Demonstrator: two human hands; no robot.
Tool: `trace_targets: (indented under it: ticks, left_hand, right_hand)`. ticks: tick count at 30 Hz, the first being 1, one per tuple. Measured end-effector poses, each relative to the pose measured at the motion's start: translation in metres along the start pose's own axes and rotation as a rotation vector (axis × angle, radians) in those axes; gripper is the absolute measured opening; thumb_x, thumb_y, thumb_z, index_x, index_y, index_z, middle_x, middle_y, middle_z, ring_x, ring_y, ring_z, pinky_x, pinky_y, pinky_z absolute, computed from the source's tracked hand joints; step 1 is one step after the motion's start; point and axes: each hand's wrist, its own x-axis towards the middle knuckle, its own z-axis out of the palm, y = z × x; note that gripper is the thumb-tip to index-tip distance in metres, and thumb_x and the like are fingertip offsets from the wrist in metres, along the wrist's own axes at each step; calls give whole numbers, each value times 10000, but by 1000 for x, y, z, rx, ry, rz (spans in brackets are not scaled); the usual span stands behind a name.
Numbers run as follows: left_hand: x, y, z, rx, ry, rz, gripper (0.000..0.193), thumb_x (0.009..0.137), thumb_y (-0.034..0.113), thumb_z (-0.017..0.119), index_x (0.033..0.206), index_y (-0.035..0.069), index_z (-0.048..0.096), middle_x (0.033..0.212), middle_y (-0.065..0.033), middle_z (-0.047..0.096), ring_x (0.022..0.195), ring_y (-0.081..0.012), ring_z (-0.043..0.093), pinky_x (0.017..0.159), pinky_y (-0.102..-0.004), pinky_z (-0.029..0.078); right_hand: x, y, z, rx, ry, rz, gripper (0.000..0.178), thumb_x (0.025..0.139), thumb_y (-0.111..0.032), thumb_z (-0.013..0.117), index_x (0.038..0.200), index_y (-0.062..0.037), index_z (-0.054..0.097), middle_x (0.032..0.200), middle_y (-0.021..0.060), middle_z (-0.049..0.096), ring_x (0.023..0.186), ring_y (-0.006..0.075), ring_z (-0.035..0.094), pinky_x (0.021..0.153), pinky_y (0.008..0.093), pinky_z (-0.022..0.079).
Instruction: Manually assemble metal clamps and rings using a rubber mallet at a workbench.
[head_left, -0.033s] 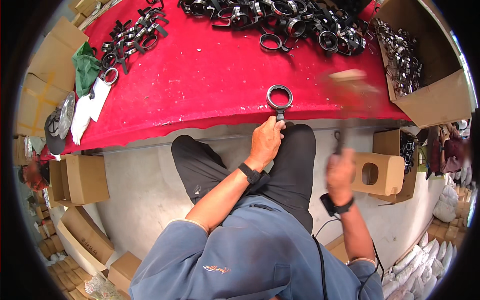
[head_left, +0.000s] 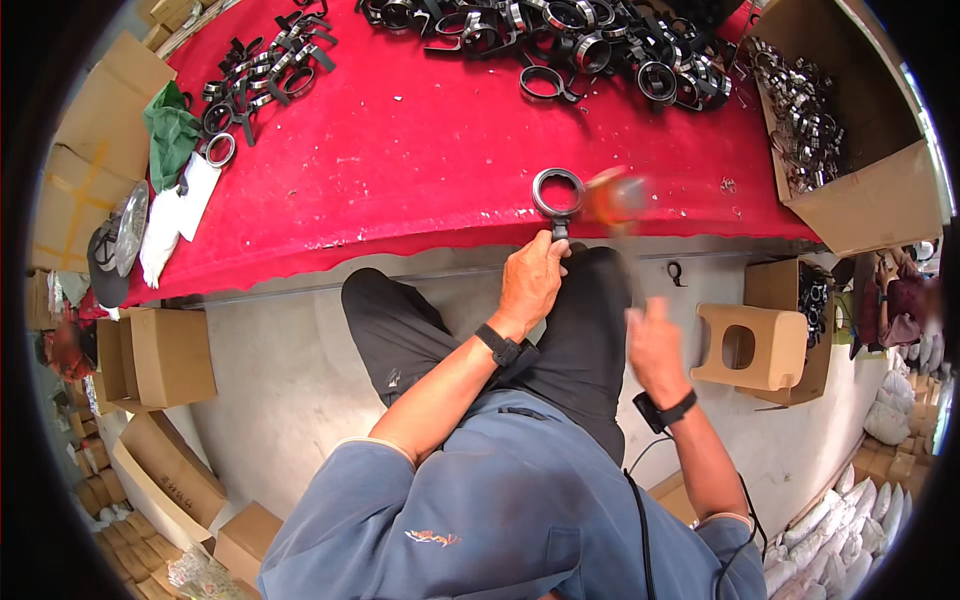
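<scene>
My left hand (head_left: 534, 280) pinches the short black stem of a metal ring (head_left: 540, 203), which lies at the front edge of the red-covered table (head_left: 400, 170). My right hand (head_left: 656, 350) is closed round the handle of a mallet (head_left: 618, 200). The mallet's orange-and-pale head is smeared by motion, just to the right of the ring; whether it touches the ring I cannot tell. Farther back on the table lies a big heap of black-handled metal rings (head_left: 590, 55). A smaller group of such rings (head_left: 262, 85) sits at the far left.
An open carton (head_left: 860, 195) at the right holds many small metal pieces. A brown stool (head_left: 752, 345) stands below it, with a small black piece (head_left: 676, 272) on the floor beside it. Green cloth (head_left: 171, 125) and white bags lie at the table's left edge. Cartons (head_left: 172, 358) stand at the lower left.
The mallet has swung left and down toward the ring, and my right hand has moved left with it. My left hand and the ring have stayed in place.
</scene>
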Motion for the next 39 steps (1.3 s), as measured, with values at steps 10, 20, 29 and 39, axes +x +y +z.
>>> trace_targets:
  ticks: [10, 20, 29, 39]
  left_hand:
    - [5, -6, -1, 15, 7, 20, 298, 1132, 260, 572, 975, 10, 610, 912, -149, 770, 744, -252, 775, 666, -378, 581]
    - [3, -10, -16, 81, -18, 39, 306, 1126, 287, 573, 987, 15, 601, 912, -162, 756, 763, -282, 770, 691, -421, 572]
    - [9, -11, -26, 105, -82, 41, 280, 1128, 259, 567, 1005, 10, 605, 917, -179, 732, 771, -280, 757, 694, -427, 558]
    - [18, 33, -141, -168, 22, -32, 259, 1134, 208, 555, 1069, -17, 665, 937, -99, 701, 743, -180, 756, 644, -298, 605]
  right_hand:
    - [68, -68, -68, 111, -46, -330, 352, 1089, -309, 616, 1200, 24, 582, 723, 248, 635, 638, 464, 625, 611, 475, 517]
    - [163, -151, -115, 624, 92, 47, 435, 1171, -464, 426, 1080, -84, 617, 636, -55, 476, 445, 54, 382, 439, 245, 304]
    - [143, -82, -72, 373, -232, 373, 492, 1154, -530, 428, 967, -83, 510, 664, 17, 487, 483, 112, 482, 421, 305, 376]
    - [7, -23, -54, 700, -174, 608, 524, 1136, -562, 437, 1069, -59, 567, 647, 5, 496, 448, 98, 475, 405, 272, 387]
